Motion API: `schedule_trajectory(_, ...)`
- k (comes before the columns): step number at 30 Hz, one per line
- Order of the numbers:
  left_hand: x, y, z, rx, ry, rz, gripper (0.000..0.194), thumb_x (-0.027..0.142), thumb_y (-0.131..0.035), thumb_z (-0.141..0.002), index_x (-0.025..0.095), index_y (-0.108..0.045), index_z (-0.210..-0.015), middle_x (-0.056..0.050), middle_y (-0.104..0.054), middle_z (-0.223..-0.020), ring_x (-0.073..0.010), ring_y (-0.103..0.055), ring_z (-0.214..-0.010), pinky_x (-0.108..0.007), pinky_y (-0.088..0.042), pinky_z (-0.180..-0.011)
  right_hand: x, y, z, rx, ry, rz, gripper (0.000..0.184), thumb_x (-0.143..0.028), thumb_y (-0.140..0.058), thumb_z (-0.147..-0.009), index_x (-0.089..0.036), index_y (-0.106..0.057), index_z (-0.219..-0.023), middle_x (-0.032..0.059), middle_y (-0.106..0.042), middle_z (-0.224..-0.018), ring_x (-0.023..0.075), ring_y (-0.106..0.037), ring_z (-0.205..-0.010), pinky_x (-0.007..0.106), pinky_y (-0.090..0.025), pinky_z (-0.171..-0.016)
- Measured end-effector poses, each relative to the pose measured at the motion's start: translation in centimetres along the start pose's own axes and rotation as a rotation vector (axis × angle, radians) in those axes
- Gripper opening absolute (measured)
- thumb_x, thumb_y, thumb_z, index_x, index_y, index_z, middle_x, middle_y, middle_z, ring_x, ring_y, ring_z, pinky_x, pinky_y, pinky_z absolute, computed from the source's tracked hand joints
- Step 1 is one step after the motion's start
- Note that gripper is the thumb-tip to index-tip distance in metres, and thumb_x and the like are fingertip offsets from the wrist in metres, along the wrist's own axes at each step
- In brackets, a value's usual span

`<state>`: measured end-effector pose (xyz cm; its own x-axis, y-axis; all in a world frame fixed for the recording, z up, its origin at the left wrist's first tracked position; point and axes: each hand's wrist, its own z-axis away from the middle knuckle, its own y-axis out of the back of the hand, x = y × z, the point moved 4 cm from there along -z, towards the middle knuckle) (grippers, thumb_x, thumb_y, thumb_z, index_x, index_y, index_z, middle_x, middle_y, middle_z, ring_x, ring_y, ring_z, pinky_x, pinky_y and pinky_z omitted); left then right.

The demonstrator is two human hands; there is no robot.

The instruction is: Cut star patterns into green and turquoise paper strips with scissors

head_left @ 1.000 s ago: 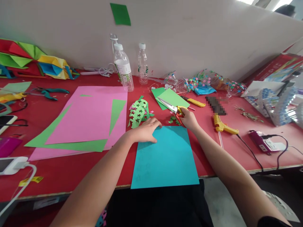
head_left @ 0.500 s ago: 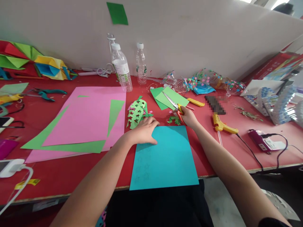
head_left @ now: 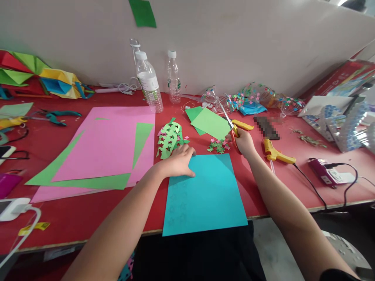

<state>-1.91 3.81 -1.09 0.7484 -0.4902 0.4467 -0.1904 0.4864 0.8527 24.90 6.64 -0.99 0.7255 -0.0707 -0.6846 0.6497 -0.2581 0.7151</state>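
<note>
A blue sheet of paper (head_left: 208,195) lies at the table's front edge, its lower end jutting over. Faint star outlines run down its left side. My left hand (head_left: 180,162) rests on its top left corner, thumb apart from the fingers. In my right hand (head_left: 243,141) is a pair of scissors (head_left: 231,124) with red and yellow handles, blades pointing up and left. Small green and pink paper stars (head_left: 218,146) are heaped just left of that hand. Beyond my left hand lies a green paper strip (head_left: 168,138) with star-shaped holes.
Large pink sheets (head_left: 108,144) and green ones cover the left. Green paper pieces (head_left: 209,123) and a yellow cutter (head_left: 242,125) lie behind the stars. Plastic bottles (head_left: 174,84) stand by the wall. A yellow glue gun (head_left: 275,153) with a cord is at right.
My right hand has moved right with the scissors, uncovering more of the star heap. The scissors' blades have swung more upright. My left hand stays on the blue paper.
</note>
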Motion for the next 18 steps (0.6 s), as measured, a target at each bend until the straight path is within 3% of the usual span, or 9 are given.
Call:
schedule_trajectory(6, 0.1, 0.2, 0.0, 0.060, 0.001, 0.045, 0.054, 0.045, -0.073, -0.063, 0.021, -0.047, -0.103, -0.014, -0.048, -0.128, -0.0350, -0.045, -0.123, -0.043, -0.043, -0.096, -1.2, -0.1, 0.8, 0.050, 0.003, 0.031, 0.026, -0.044, -0.064, -0.074, -0.022, -0.050, -0.068, 0.0023, -0.059, -0.064, 0.0193, -0.051, -0.063, 0.029, -0.035, -0.058)
schedule_trajectory(11, 0.2, 0.1, 0.3, 0.060, 0.025, 0.110, 0.061, 0.041, -0.073, -0.065, 0.022, -0.047, -0.116, -0.016, -0.055, -0.128, -0.0366, -0.053, -0.118, -0.043, -0.047, -0.088, -3.5, -0.2, 2.2, 0.059, 0.102, 0.009, 0.022, -0.041, -0.062, -0.073, -0.021, -0.051, -0.071, 0.0018, -0.057, -0.067, 0.0179, -0.049, -0.064, 0.028, -0.033, -0.058)
schedule_trajectory(15, -0.5, 0.8, 0.2, 0.059, -0.015, 0.399, 0.059, 0.035, -0.067, -0.070, 0.024, -0.051, -0.126, -0.013, -0.065, -0.123, -0.0310, -0.065, -0.109, -0.039, -0.051, -0.083, -4.1, 0.6, 2.5, 0.071, 0.130, -0.042, 0.027, -0.044, -0.063, -0.074, -0.021, -0.050, -0.072, 0.0002, -0.054, -0.067, 0.0167, -0.047, -0.065, 0.028, -0.033, -0.059)
schedule_trajectory(18, -1.2, 2.1, 0.2, 0.106, -0.061, 0.710, 0.033, 0.037, -0.070, -0.069, 0.022, -0.065, -0.098, -0.008, -0.072, -0.106, -0.0282, -0.068, -0.102, -0.040, -0.053, -0.085, -4.1, 1.0, 2.5, -0.050, 0.130, -0.214, 0.037, -0.053, -0.066, -0.073, -0.021, -0.049, -0.071, -0.0025, -0.048, -0.064, 0.0145, -0.044, -0.062, 0.027, -0.033, -0.058)
